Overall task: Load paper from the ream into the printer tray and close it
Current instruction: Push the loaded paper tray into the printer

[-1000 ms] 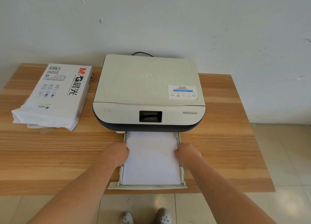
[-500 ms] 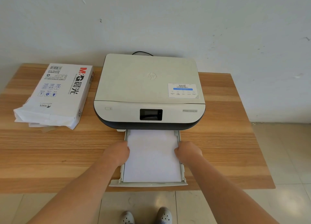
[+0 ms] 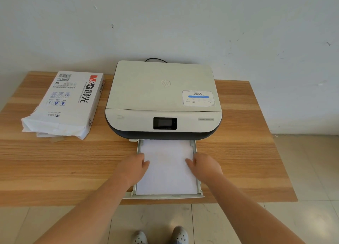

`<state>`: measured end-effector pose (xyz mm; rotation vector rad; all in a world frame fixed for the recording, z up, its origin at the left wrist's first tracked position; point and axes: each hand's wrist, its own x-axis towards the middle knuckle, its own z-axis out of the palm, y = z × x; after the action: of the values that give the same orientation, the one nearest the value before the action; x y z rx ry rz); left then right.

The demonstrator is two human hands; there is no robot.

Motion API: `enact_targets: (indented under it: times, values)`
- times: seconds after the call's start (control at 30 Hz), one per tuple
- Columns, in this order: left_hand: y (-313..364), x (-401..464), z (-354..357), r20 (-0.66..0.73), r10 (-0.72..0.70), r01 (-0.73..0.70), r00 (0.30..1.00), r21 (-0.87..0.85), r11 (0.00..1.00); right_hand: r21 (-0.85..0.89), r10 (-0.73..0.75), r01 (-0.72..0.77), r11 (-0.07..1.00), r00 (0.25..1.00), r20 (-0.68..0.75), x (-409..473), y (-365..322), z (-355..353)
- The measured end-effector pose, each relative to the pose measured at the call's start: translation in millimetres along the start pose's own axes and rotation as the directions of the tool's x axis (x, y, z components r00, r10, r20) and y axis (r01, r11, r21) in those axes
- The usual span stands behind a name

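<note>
Your left hand (image 3: 133, 167) and right hand (image 3: 205, 165) lie flat and open on the paper (image 3: 167, 172), gripping nothing, tray (image 3: 199, 186) rails just outside them.

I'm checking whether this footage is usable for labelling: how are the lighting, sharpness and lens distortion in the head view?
Head view: soft, even light with faint shadows and no strong glare on the printer; wide-angle bowing bends the table edges; the paper in the tray is nearly blown out; small print on the ream is too soft to read.
</note>
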<state>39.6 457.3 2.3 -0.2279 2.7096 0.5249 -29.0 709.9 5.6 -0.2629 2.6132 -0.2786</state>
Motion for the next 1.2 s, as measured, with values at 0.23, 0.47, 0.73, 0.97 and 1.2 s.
enact_targets:
  times: [0.23,0.47,0.73,0.97,1.2]
  values:
    - [7.6,-44.6,24.9,0.086,0.353,-0.360,0.932,0.085,0.929,-0.089,-0.410,0.418,0.904,0.907,0.092,-41.7,4.2,24.9]
    - [2.8,-58.3,46.6,0.129,0.420,-0.438,0.898,0.187,0.879,-0.187,-0.507,0.521,0.833,0.854,0.120,-50.3,4.8,35.0]
    - [-20.8,-61.3,51.0,0.066,0.426,-0.426,0.902,0.294,0.856,-0.208,-0.493,0.511,0.834,0.859,0.134,-49.9,15.9,35.9]
    - [-17.0,-60.6,47.0,0.075,0.427,-0.433,0.901,0.183,0.882,-0.196,-0.473,0.496,0.846,0.867,0.157,-49.5,17.1,32.0]
    - [-14.1,-56.4,45.9,0.121,0.412,-0.428,0.903,0.185,0.885,-0.179,-0.453,0.482,0.858,0.873,0.179,-47.3,16.2,30.3]
